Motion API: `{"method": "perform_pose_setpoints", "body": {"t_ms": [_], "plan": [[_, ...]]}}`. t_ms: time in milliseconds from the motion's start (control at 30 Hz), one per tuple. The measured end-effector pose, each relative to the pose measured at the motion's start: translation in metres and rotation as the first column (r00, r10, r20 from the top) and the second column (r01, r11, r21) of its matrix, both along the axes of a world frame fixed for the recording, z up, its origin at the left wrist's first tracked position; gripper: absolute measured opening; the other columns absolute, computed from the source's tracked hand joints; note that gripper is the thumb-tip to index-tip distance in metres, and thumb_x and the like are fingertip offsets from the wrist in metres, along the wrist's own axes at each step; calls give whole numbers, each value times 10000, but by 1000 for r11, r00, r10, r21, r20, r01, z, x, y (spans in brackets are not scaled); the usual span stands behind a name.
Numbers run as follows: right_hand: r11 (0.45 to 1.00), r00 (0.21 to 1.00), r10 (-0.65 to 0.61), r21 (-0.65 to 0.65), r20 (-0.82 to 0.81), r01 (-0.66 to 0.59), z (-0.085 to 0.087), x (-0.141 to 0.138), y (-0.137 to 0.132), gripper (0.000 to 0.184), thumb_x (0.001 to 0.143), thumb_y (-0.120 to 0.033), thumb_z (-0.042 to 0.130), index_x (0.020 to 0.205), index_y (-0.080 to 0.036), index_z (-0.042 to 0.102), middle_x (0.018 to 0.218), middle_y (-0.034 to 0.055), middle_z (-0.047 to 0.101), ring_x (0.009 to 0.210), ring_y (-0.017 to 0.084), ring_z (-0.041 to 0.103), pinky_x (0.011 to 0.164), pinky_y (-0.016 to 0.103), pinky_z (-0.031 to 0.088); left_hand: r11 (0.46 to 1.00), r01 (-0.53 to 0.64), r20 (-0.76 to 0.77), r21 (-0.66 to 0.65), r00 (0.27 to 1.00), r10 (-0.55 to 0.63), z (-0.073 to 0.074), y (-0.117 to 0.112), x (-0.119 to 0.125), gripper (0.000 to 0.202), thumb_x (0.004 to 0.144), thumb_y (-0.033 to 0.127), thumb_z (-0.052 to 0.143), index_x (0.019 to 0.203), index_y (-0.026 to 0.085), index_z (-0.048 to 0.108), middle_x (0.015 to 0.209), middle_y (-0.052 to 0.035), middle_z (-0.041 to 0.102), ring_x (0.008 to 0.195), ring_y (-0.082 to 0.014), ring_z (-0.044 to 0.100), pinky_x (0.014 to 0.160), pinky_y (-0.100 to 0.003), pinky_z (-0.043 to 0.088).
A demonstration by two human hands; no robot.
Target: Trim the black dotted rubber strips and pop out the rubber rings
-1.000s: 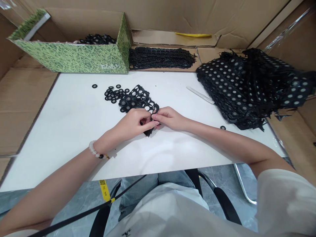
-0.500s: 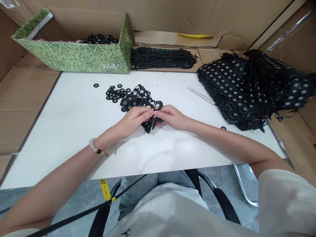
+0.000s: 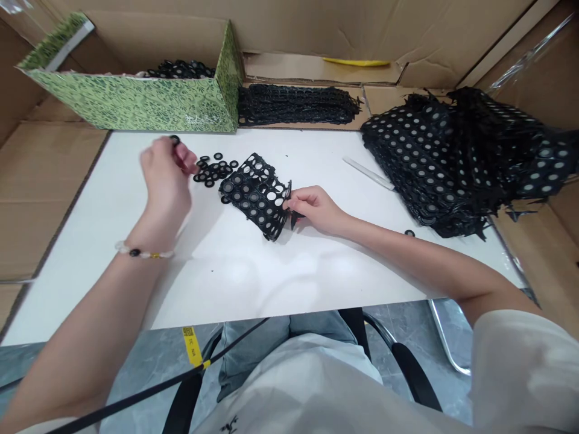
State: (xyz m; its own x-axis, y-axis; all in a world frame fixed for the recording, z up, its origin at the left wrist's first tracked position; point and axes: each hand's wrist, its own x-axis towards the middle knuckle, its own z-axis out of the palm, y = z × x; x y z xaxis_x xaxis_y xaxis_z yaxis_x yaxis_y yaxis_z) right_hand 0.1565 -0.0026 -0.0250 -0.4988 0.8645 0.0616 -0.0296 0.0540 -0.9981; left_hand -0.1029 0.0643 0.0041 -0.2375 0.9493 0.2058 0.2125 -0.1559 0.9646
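Observation:
My right hand [image 3: 314, 210] pinches the near right edge of a black rubber sheet [image 3: 257, 194] punched with round holes, which curls up off the white table [image 3: 280, 271]. My left hand [image 3: 165, 175] hovers at the left of the sheet, fingers curled and slightly blurred, with a small black ring [image 3: 174, 140] at its fingertips. A pile of loose black rings [image 3: 213, 170] lies just to the right of that hand, beside the sheet's far end.
A green patterned box [image 3: 136, 103] holding more rings stands at the back left. A tall heap of black punched sheets [image 3: 452, 154] fills the right side, another stack [image 3: 294, 103] lies at the back. A white stick [image 3: 368, 175] and one stray ring [image 3: 408, 233] lie near the heap. Cardboard walls surround the table.
My left hand has let go of the sheet and swung up and left toward the ring pile. My right hand still holds the sheet, which has uncurled a little.

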Motion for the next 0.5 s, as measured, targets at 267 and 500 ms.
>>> {"method": "perform_pose_setpoints", "body": {"t_ms": [267, 500], "plan": [[983, 956, -34, 183, 291, -21, 7, 4, 2, 360, 832, -262, 530, 510, -203, 379, 508, -44, 374, 516, 91, 393, 533, 247, 321, 999, 11, -774, 36, 633, 21, -31, 12, -36, 466, 939, 599, 449, 1035, 263, 758, 1180, -132, 654, 1211, -367, 401, 832, -510, 309], [830, 251, -363, 434, 897, -352, 106, 34, -45, 337, 933, -275, 522, 659, -139, 663, 696, 172, 690, 659, 246, 647, 617, 355, 453, 997, -69, -789, 28, 610, 64, -30, 6, -17, 458, 962, 452, 463, 1329, 255, 654, 1406, -127, 559, 1222, -393, 378, 942, -521, 335]]}}
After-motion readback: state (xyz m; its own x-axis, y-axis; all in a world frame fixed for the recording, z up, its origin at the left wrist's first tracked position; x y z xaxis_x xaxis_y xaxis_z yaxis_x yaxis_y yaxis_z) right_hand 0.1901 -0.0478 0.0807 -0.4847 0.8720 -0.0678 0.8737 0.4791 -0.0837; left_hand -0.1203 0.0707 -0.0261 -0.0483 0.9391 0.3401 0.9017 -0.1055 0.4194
